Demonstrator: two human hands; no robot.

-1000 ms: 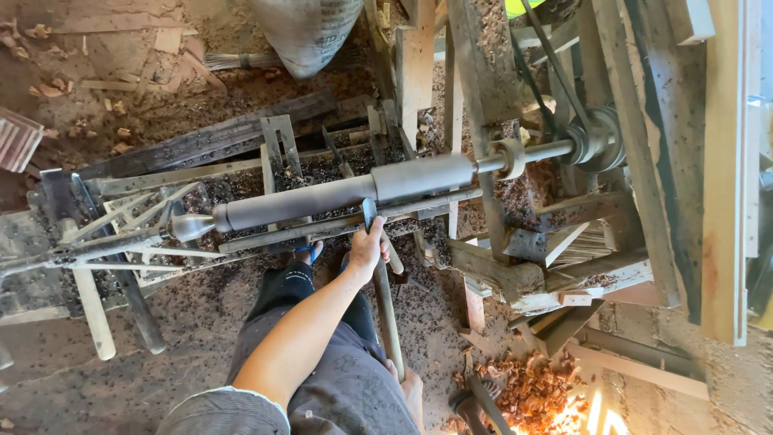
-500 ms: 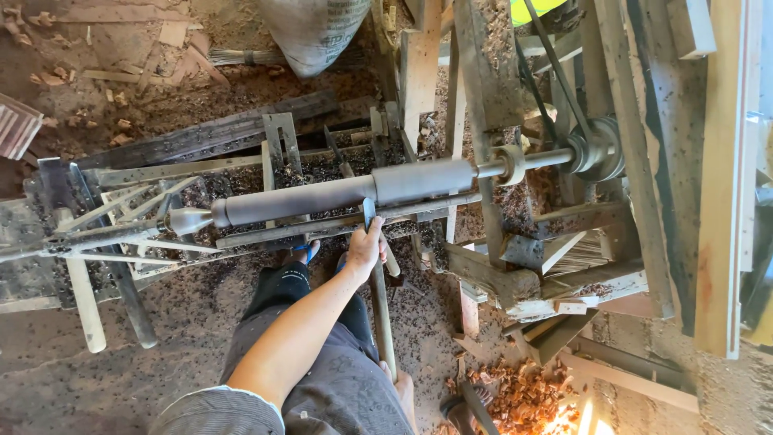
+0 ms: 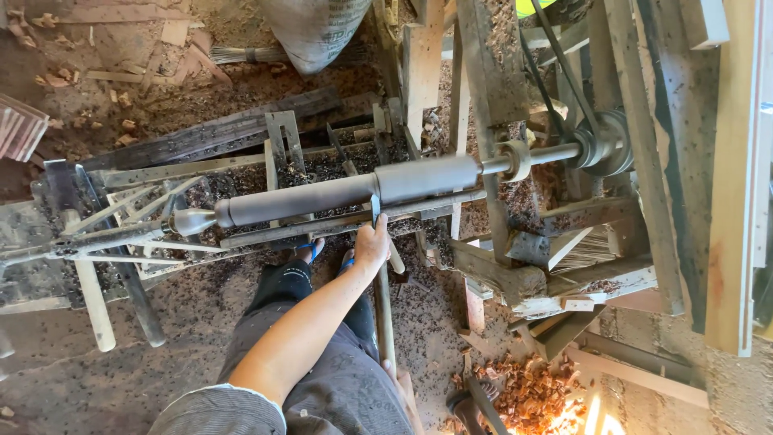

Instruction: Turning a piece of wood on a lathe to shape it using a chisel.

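Left hand point(image 3: 372, 246) grip closed on long wooden-handled chisel point(image 3: 382, 298) — blade steadied against grey cylindrical workpiece point(image 3: 346, 192) on lathe; right hand point(image 3: 400, 385) at handle end — grip unclear.

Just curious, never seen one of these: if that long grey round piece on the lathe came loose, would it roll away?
Probably: the grey workpiece looks round and smooth, so it would likely roll. It looks solid and thick, so likely heavy and stiff. The left hand steadies a long-handled chisel against it.
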